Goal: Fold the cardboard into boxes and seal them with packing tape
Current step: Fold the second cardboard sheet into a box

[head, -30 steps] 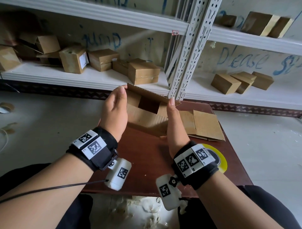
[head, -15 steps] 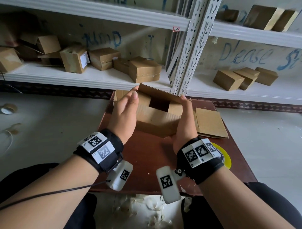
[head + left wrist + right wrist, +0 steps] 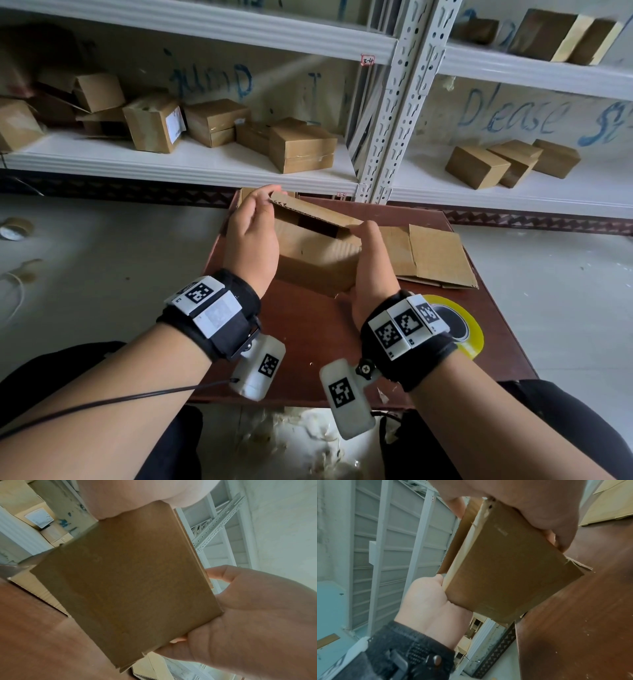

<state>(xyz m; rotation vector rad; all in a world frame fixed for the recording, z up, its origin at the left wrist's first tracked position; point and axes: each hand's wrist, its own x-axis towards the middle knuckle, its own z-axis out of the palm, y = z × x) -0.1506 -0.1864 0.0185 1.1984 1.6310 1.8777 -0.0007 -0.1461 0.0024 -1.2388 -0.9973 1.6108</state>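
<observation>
above the brown surface (image 3: 308,342), the left hand (image 3: 251,236) and right hand (image 3: 371,260) clamp the half-formed cardboard box (image 3: 315,253) from both sides, fingers curled around its edges, likely squaring it for flap folding.

Blue handwriting (image 3: 214,79) on the wall behind the left shelf bay reads "jump". Blue handwriting (image 3: 513,113) behind the right bay reads "Please", followed by a word cut off at the frame edge. A small tag (image 3: 368,60) on the upper shelf edge reads "3-4". A white label (image 3: 175,124) on one shelved box is illegible.
</observation>
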